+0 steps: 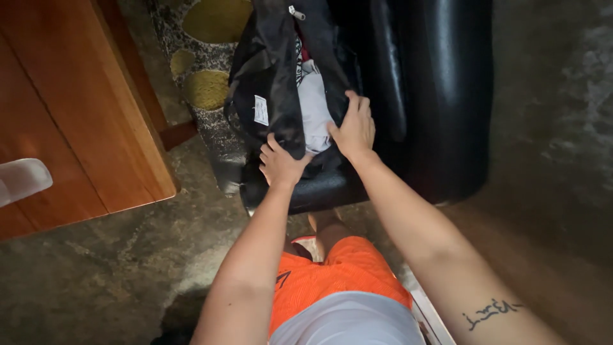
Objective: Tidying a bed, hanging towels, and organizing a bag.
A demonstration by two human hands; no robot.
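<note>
A black bag (281,96) is seen lying open on the seat of a black leather armchair (440,96), straight ahead of the person and at arm's reach. Its long axis runs away from the body, near end at the seat's front edge, far end with a zipper pull (296,12) toward the chair back. Both hands are placed on the near end, one each side of the opening. The left hand (279,163) is closed on the black fabric of the near left lip, fingers curled over the edge. The right hand (354,128) is laid on the right lip, fingers spread, thumb touching the white cloth (314,112) inside; whether fabric is actually pinched cannot be told. The right hand is set slightly further along the bag than the left, so the left is nearer the body. A white label (260,110) is visible on the bag's left flap. A wooden table (70,115) stands well apart to the left, a spotted rug (204,70) between it and the chair. Orange shorts (332,275) are seen below.
</note>
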